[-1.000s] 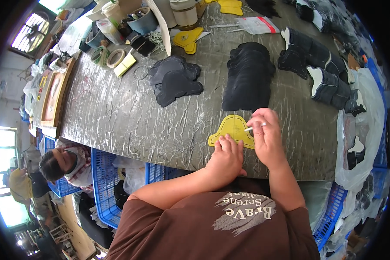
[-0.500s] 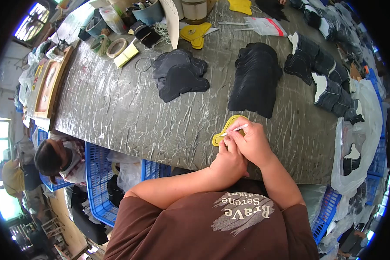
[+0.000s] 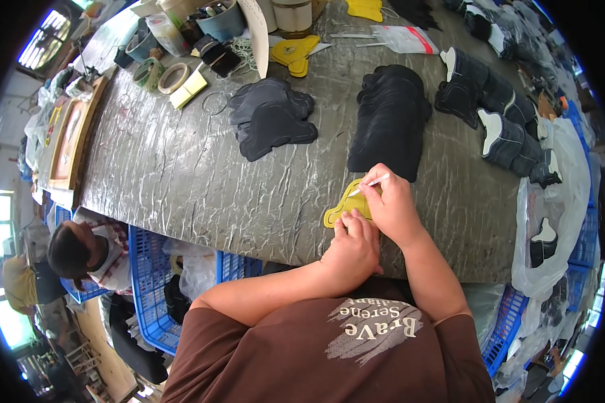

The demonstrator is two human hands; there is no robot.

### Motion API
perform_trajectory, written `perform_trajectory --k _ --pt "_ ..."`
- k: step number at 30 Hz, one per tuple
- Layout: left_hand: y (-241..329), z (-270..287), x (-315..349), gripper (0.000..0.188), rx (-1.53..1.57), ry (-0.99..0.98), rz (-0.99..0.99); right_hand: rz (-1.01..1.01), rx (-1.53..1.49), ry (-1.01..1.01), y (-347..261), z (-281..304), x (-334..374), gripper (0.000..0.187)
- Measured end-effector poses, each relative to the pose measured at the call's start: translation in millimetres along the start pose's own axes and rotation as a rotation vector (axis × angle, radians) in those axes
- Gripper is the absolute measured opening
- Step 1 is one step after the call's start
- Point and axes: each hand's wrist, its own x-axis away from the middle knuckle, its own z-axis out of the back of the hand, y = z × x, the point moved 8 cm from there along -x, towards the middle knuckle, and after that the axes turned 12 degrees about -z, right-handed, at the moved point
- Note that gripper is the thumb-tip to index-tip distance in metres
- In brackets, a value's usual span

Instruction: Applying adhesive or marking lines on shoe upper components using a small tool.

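A yellow template [image 3: 333,216] with a curved outline and slots lies flat near the table's front edge. My left hand [image 3: 351,252] rests on its near part, fingertips laid on top and the thumb apart. In my right hand [image 3: 394,209] a slim white pen [image 3: 378,180] is pinched between fingers and thumb. The pen slants down to the left, its tip at the template's upper part. Part of the template is hidden under both hands. Just beyond stands a long fanned stack of black cut pieces [image 3: 388,124].
More black pieces [image 3: 275,127] lie left of the stack. Farther back are another yellow template [image 3: 296,54], a tape roll [image 3: 174,78] and yellow notes [image 3: 189,90]. Black-and-white sewn pieces [image 3: 507,141] line the right side. Blue crates [image 3: 151,282] flank the table; a person [image 3: 91,252] is at left.
My right hand has shifted slightly up and away from my left hand, the pen tip moving up along the template. My left hand stays on the template. The whole view has shifted a little.
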Motion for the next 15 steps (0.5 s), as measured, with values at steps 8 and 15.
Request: perform_trajectory --k 8,15 --pt "1 1 1 0.087 0.026 0.020 0.004 0.021 -0.048 0.110 10 7 -4 0.012" --pt "2 1 1 0.086 -0.001 -0.002 -0.010 0.018 -0.042 0.171 14 15 -5 0.012"
